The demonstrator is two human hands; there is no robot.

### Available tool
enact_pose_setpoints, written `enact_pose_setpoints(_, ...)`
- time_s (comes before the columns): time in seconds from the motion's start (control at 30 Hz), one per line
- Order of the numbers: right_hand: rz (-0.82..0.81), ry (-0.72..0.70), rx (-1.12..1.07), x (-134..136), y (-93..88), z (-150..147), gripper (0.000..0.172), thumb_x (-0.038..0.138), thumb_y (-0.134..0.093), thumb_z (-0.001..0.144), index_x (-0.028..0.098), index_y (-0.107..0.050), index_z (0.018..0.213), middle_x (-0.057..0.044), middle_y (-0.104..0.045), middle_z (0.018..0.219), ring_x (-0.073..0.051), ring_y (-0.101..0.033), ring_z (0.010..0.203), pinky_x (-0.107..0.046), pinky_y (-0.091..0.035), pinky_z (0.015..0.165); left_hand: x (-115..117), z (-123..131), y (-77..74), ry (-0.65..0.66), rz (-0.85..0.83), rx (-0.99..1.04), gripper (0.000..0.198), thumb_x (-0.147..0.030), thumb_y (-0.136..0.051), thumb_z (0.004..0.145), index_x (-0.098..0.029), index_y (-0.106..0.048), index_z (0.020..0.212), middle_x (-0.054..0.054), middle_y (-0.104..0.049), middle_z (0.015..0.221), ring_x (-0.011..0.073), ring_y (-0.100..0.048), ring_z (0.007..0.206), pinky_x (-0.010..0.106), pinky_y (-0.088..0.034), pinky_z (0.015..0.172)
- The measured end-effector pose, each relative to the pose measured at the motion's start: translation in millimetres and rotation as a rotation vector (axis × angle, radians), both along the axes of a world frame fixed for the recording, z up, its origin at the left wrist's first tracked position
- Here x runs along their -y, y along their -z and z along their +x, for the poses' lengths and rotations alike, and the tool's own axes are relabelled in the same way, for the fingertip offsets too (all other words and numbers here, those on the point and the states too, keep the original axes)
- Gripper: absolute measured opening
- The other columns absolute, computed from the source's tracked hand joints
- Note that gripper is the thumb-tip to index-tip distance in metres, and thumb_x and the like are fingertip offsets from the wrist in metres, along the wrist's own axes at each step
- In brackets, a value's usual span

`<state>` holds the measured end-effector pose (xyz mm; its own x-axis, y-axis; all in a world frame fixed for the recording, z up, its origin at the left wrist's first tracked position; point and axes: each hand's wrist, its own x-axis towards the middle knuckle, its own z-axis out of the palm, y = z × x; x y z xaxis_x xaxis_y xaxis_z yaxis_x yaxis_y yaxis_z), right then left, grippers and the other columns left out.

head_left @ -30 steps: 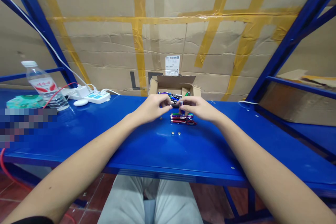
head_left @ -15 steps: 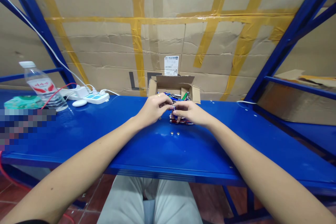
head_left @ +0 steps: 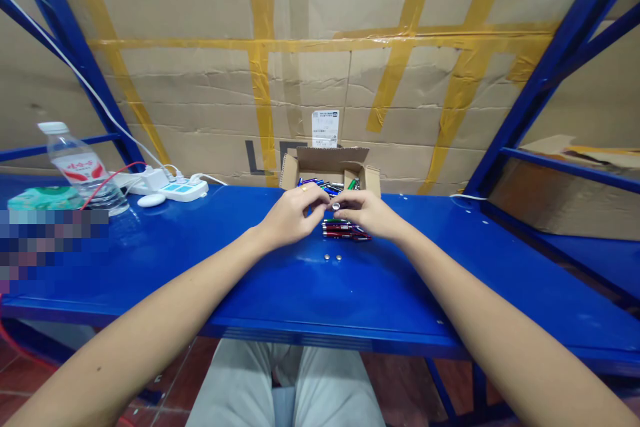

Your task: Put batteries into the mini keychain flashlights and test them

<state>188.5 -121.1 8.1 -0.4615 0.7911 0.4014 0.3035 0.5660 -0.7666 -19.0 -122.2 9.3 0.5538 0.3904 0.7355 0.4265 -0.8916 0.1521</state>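
Note:
My left hand (head_left: 293,215) and my right hand (head_left: 367,213) meet over the blue shelf (head_left: 250,273), fingers pinched together. Between the fingertips sits a small silver piece (head_left: 336,205), which looks like the end of a pen-like item. Under my right hand lies a small pile of coloured pens (head_left: 345,230), red, green and purple. Just behind stands an open cardboard box (head_left: 327,170) holding several more of them. Two small round silver cells (head_left: 333,257) lie on the shelf in front of the pile.
At the left stand a water bottle (head_left: 83,170), a green tissue pack (head_left: 45,199), a white power strip (head_left: 175,188) with cables and a white mouse-like object (head_left: 151,200). Taped cardboard (head_left: 320,80) closes the back. Blue rack posts rise on both sides.
Both hands stayed together over the pen pile, shifting slightly. The small silver piece now shows between the fingertips, a little nearer the box.

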Motion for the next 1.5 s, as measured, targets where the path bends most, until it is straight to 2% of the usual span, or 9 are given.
enact_pose_setpoints(0.07, 0.047, 0.003, 0.016, 0.9, -3.5, 2.8, 0.016, 0.026, -0.069, 0.073, 0.018, -0.073, 0.086, -0.005, -0.069, 0.092, -0.021, -0.063, 0.091, -0.039, -0.048, 0.088, 3.1, -2.9, -4.2, -0.027, -0.067, -0.098, 0.015, -0.015, -0.051, 0.088, -0.017, -0.065, 0.092, 0.004, -0.068, 0.085, 0.0141, -0.061, 0.076, 0.027, -0.046, 0.071)
enact_pose_setpoints(0.23, 0.087, 0.004, 0.075, 2.5, -8.9, 9.1, 0.015, 0.025, -0.067, 0.075, 0.02, -0.075, 0.087, -0.006, -0.07, 0.096, -0.021, -0.062, 0.094, -0.038, -0.049, 0.087, 11.3, -3.7, -3.9, 0.079, -0.297, -0.546, 0.017, -0.026, -0.058, 0.087, -0.019, -0.071, 0.095, 0.004, -0.071, 0.085, 0.0161, -0.063, 0.074, 0.026, -0.045, 0.069)
enact_pose_setpoints(0.43, 0.049, 0.083, 0.109, 0.8, -8.7, 13.0, 0.021, 0.028, -0.064, 0.078, 0.018, -0.073, 0.094, -0.007, -0.071, 0.099, -0.022, -0.062, 0.095, -0.038, -0.047, 0.088, 17.5, 7.5, 10.0, 0.111, -0.348, -0.695, 0.017, -0.015, -0.055, 0.088, -0.018, -0.071, 0.092, 0.007, -0.072, 0.09, 0.0195, -0.064, 0.087, 0.027, -0.045, 0.075)
enact_pose_setpoints(0.6, 0.003, 0.088, 0.169, -0.9, -6.3, 13.4, 0.026, 0.031, -0.063, 0.079, 0.016, -0.072, 0.098, -0.006, -0.071, 0.093, -0.021, -0.063, 0.087, -0.035, -0.049, 0.08, 12.1, 4.5, 6.7, 0.069, -0.371, -0.63, 0.009, -0.016, -0.059, 0.085, -0.016, -0.068, 0.086, 0.005, -0.07, 0.083, 0.017, -0.063, 0.077, 0.025, -0.045, 0.068)
enact_pose_setpoints(0.77, -0.065, 0.004, 0.209, 1.8, -4.0, 9.6, 0.026, 0.035, -0.062, 0.08, 0.017, -0.071, 0.097, -0.004, -0.07, 0.087, -0.018, -0.061, 0.074, -0.032, -0.049, 0.071, 2.6, -1.6, 1.5, -0.029, -0.158, -0.133, 0.011, -0.022, -0.055, 0.09, -0.017, -0.065, 0.089, 0.003, -0.07, 0.085, 0.0141, -0.064, 0.076, 0.026, -0.049, 0.074)
enact_pose_setpoints(0.87, -0.056, -0.026, 0.2, 3.5, -3.0, 6.6, 0.025, 0.036, -0.062, 0.08, 0.017, -0.07, 0.095, -0.004, -0.07, 0.087, -0.018, -0.06, 0.074, -0.031, -0.049, 0.07, 1.6, 1.1, 4.5, -0.024, -0.044, -0.009, 0.01, -0.022, -0.055, 0.091, -0.017, -0.064, 0.092, 0.003, -0.07, 0.087, 0.0136, -0.065, 0.078, 0.026, -0.051, 0.076)
enact_pose_setpoints(1.07, -0.068, -0.042, 0.202, 3.3, -1.8, 4.6, 0.025, 0.036, -0.062, 0.08, 0.016, -0.072, 0.092, -0.003, -0.07, 0.082, -0.019, -0.06, 0.075, -0.032, -0.049, 0.071, 1.8, 7.9, 12.8, 0.02, 0.052, -0.067, 0.013, -0.016, -0.051, 0.092, -0.015, -0.063, 0.095, 0.007, -0.07, 0.091, 0.0158, -0.065, 0.085, 0.029, -0.051, 0.079)
enact_pose_setpoints(1.27, -0.04, -0.02, 0.182, 0.8, -4.1, 8.1, 0.028, 0.034, -0.062, 0.08, 0.015, -0.072, 0.097, -0.005, -0.072, 0.09, -0.021, -0.062, 0.082, -0.035, -0.049, 0.078, 9.1, 5.0, 6.4, -0.095, 0.009, -0.116, 0.015, -0.018, -0.049, 0.091, -0.016, -0.064, 0.094, 0.008, -0.069, 0.092, 0.0182, -0.064, 0.086, 0.031, -0.05, 0.078)
enact_pose_setpoints(1.5, -0.023, 0.036, 0.122, -3.1, -7.0, 17.7, 0.024, 0.029, -0.063, 0.078, 0.016, -0.071, 0.096, -0.008, -0.072, 0.1, -0.024, -0.064, 0.094, -0.037, -0.049, 0.085, 24.1, 15.2, 14.5, 0.044, -0.159, -0.608, 0.022, -0.029, -0.053, 0.092, -0.019, -0.067, 0.105, 0.008, -0.069, 0.106, 0.0227, -0.065, 0.094, 0.032, -0.049, 0.08)
